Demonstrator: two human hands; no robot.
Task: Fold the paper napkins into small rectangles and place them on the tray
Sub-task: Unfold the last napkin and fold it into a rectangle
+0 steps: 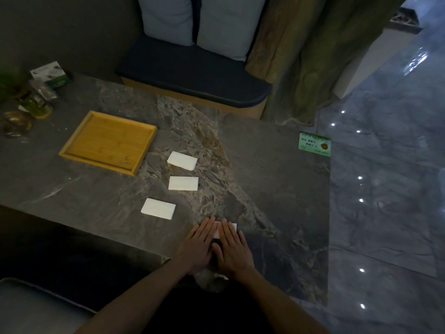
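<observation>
Table: I see a dark marble tabletop [277, 189] filling most of the view.
Bench: a dark-cushioned seat [192, 75] stands beyond the table's far edge.
Tray: a bamboo tray [72, 150] lies left of centre (nothing on it).
Left hand [199, 244]: flat, fingers straight and together, pressing down near the table's near edge; it grasps nothing.
Right hand [232, 249]: flat alongside the left, fingers straight, pressing on the same napkin.
Folded napkins: three white rectangles on the table right of the tray, at far [182, 160], middle [183, 183] and near [158, 208].
Napkin under the hands [233, 227]: white, mostly covered, only slivers showing.
Green card [314, 143]: at the table's right edge.
</observation>
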